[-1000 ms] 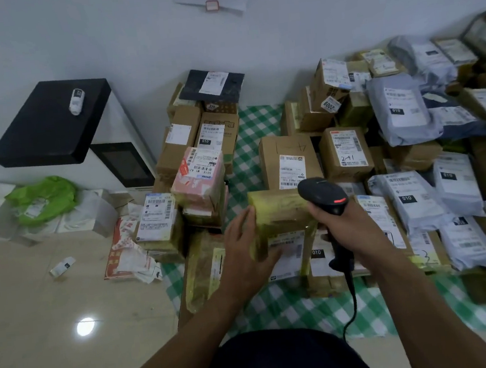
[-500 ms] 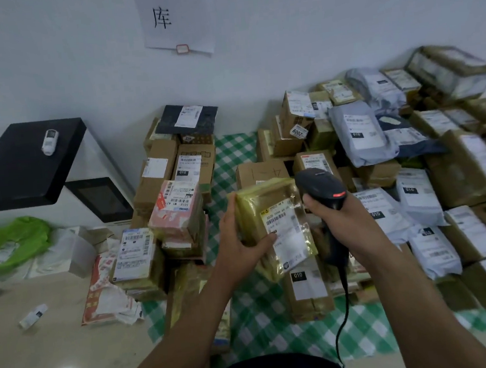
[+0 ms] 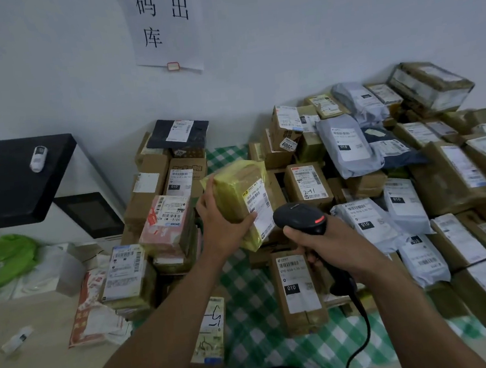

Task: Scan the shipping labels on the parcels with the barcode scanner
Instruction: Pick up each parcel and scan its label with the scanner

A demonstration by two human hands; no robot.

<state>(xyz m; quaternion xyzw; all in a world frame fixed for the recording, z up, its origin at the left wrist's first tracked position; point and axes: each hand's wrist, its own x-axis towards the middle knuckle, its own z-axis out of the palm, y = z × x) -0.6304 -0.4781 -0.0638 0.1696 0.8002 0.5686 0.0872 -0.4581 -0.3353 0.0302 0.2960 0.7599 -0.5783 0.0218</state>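
Head view: the left hand (image 3: 225, 230) grips a yellow-wrapped parcel (image 3: 232, 190) from its left side, fingers curled over the far edge and thumb pressed on the near lower corner, touching the white shipping label (image 3: 260, 208). The parcel is held up, tilted, above the middle of the pile, with its label turned right toward the scanner.

The right hand (image 3: 331, 246) is wrapped round the handle of the black barcode scanner (image 3: 298, 218), whose head sits just beside the label's near right edge. Its cable (image 3: 365, 329) hangs down toward the near edge.

Below the hands, a green checked cloth (image 3: 254, 316) carries a brown box (image 3: 302, 317) and, further right, grey mailer bags (image 3: 348, 150) among many more cartons. At far left a small white device (image 3: 37, 158) lies on a black cabinet top (image 3: 7, 188). A paper sign (image 3: 168, 48) hangs on the wall.
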